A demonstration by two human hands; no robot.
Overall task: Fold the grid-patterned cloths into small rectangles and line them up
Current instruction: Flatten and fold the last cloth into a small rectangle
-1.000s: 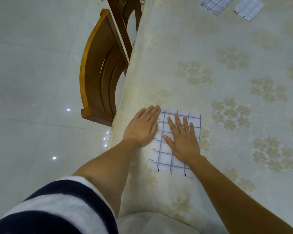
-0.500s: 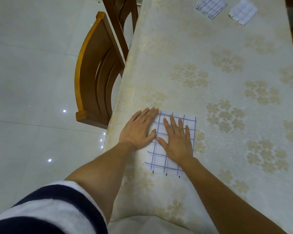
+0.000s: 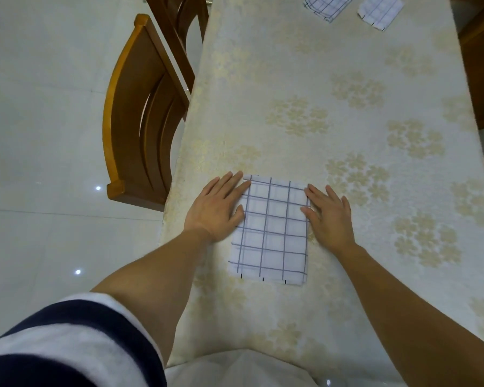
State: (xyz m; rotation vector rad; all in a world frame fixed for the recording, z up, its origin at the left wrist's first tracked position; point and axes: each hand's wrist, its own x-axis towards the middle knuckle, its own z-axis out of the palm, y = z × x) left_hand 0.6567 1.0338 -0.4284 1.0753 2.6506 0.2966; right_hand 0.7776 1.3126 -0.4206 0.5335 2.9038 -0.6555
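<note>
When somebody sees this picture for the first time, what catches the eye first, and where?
First, the folded grid cloth near the close edge of the table, with the left hand flat at its left side and the right hand flat at its right side. Next, a second folded cloth and a third folded cloth lie side by side at the far end. A wooden chair stands left of the table.

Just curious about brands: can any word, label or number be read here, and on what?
None can be read. The near cloth bears only grid lines and short black ticks at its near edge; the far-left cloth and far-right cloth the like; the tablecloth only flowers.
</note>
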